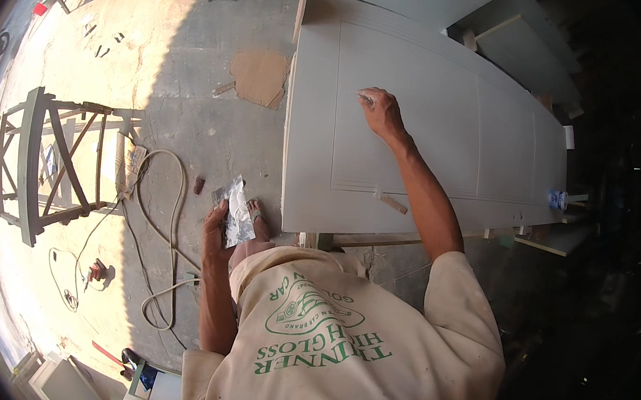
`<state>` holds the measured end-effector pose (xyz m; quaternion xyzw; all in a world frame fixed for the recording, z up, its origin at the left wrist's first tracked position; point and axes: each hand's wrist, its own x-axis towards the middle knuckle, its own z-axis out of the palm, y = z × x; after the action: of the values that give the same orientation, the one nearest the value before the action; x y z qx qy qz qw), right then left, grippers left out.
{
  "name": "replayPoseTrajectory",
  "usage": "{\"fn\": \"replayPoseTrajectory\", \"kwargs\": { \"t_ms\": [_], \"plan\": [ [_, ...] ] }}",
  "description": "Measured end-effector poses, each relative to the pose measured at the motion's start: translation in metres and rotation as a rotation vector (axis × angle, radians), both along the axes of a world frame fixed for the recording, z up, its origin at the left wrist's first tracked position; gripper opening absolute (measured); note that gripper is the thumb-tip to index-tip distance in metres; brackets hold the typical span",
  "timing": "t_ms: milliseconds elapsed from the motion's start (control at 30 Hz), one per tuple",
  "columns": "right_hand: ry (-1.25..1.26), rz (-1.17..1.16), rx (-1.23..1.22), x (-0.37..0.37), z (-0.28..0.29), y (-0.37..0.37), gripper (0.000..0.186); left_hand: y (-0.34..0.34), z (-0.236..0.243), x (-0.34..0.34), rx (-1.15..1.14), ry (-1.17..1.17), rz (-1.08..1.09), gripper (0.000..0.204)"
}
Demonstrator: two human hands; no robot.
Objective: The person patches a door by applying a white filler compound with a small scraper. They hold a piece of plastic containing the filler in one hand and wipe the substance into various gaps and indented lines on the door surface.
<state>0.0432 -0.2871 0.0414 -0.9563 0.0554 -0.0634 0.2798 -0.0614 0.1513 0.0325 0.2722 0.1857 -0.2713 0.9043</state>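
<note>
The grey panel lay beneath my right hand, whose fingers were bunched together; I could not tell whether they pinched anything. My left hand, lower and to the left, gripped a smeared silvery sheet at its edge. A slackened grip there might have tipped the sheet and dropped it, while a careless forearm sweep could have knocked away the small strip on my right hand's near side
</note>
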Motion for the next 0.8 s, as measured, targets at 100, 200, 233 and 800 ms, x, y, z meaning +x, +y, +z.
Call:
{"fn": "replayPoseTrajectory", "kwargs": {
  "t_ms": [100, 200, 233, 800],
  "plan": [
    [-0.129, 0.076, -0.166, 0.077, -0.013, -0.025, 0.019, 0.013, -0.012, -0.008, 0.027, -0.003, 0.056, 0.033],
    [-0.216, 0.100, -0.264, 0.150, -0.036, -0.051, 0.017, 0.024, -0.027, -0.025, 0.045, -0.023, 0.116, 0.049],
    [-0.206, 0.101, -0.298, 0.170, -0.039, -0.056, 0.016, 0.029, -0.029, -0.029, -0.012, -0.089, 0.082, 0.059],
    [-0.025, 0.281, -0.237, -0.023, -0.022, 0.085, 0.014, -0.016, -0.024, 0.055, 0.132, 0.151, 0.111, 0.019]
  ]
}}
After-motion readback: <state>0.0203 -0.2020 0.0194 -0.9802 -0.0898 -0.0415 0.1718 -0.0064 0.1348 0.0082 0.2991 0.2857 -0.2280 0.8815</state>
